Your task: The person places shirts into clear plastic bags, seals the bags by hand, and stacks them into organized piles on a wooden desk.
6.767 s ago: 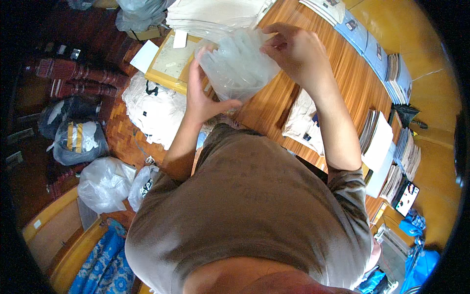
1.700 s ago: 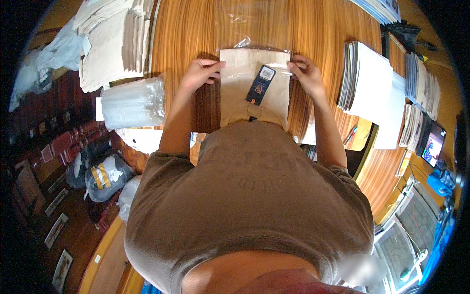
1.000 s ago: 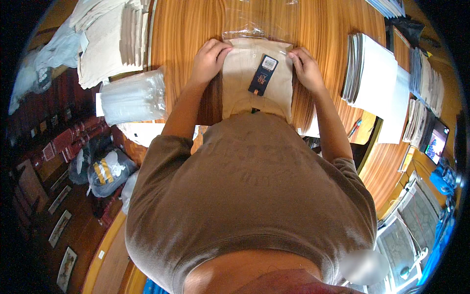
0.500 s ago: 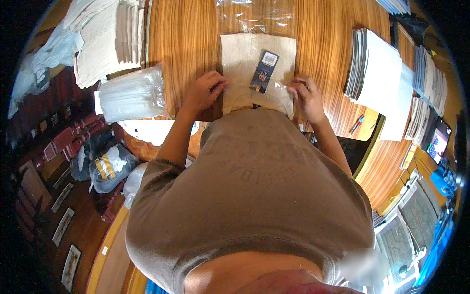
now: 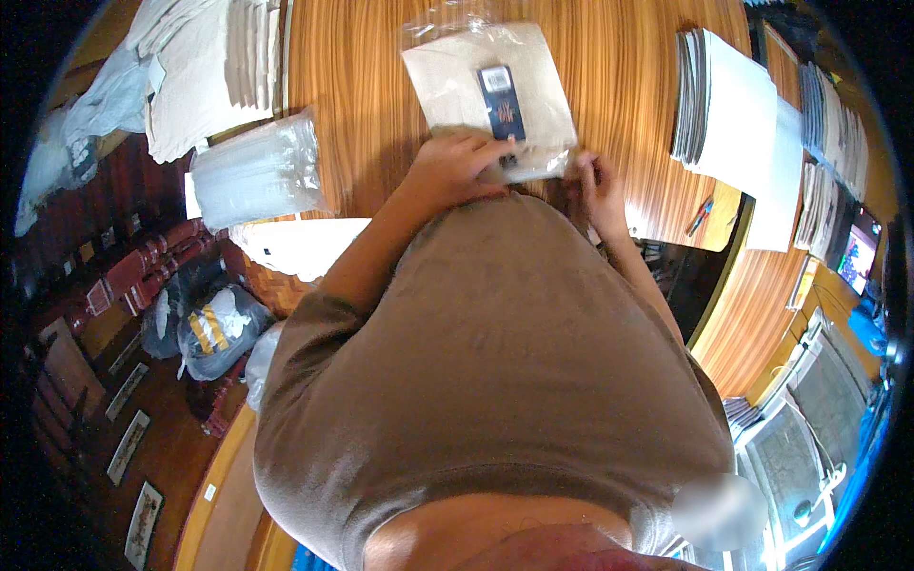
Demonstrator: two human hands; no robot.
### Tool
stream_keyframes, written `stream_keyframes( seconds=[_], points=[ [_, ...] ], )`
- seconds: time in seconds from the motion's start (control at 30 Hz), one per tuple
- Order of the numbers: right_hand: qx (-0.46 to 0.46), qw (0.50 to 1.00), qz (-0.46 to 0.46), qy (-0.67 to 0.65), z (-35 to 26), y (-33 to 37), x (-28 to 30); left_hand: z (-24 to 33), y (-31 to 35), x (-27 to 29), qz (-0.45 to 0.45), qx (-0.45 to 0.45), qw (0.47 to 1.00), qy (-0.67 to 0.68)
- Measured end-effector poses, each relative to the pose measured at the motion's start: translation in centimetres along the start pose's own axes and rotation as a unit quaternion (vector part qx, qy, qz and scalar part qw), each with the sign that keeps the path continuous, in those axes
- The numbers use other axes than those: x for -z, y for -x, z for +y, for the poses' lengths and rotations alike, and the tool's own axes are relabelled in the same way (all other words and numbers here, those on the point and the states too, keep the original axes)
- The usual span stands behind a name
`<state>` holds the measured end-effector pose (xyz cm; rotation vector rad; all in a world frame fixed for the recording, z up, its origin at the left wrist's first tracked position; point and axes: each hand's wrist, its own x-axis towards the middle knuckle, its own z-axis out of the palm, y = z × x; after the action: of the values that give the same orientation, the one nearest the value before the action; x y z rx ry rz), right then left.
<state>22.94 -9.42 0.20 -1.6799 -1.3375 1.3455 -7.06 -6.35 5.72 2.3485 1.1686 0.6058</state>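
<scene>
A folded beige garment (image 5: 543, 90) lies on the table inside a clear plastic bag (image 5: 457, 29), turned slightly askew. On it is a dark blue hang tag (image 5: 503, 114) with a white barcode label. My left hand (image 5: 455, 169) rests over the near left edge of the packet, its fingers stretched toward the tag. At the near right corner is my right hand (image 5: 600, 195), with fingers curled together by the plastic. What lies between those fingers is too small to make out. My belly hides the table's edge just below the packet.
A stack of clear plastic bags (image 5: 257, 171) sits at the left, below a pile of folded beige cloth (image 5: 214, 81). White sheets (image 5: 728, 114) are stacked at the right, with a small red and dark tool (image 5: 700, 217) nearer me. Wrapped bundles (image 5: 224, 328) lie lower left.
The bagged garment has turned askew and shifted away from me. My left hand has moved from beside it onto its near edge. My right hand stays by the right corner.
</scene>
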Motion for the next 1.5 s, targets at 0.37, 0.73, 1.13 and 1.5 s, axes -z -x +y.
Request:
stream_keyframes(
  seconds=[0.37,0.73,1.13,1.5],
  points=[
    [0.015,0.99,0.095,-0.101,-1.5,-6.2,-8.7,3.6,-3.6,-2.7,0.0,-0.151,0.988,0.002],
    [-0.098,0.96,-0.073,-0.25,-2.5,-3.6,-8.2,-1.2,2.1,-0.3,0.077,-0.135,0.977,-0.144],
    [0.195,0.969,0.095,-0.116,-6.9,3.6,0.4,2.7,-1.2,7.1,0.128,-0.079,0.925,0.349],
    [0.02,0.927,0.193,-0.321,-10.5,-6.3,-3.6,-1.0,-4.5,3.8,0.431,0.131,0.867,0.211]
  ],
)
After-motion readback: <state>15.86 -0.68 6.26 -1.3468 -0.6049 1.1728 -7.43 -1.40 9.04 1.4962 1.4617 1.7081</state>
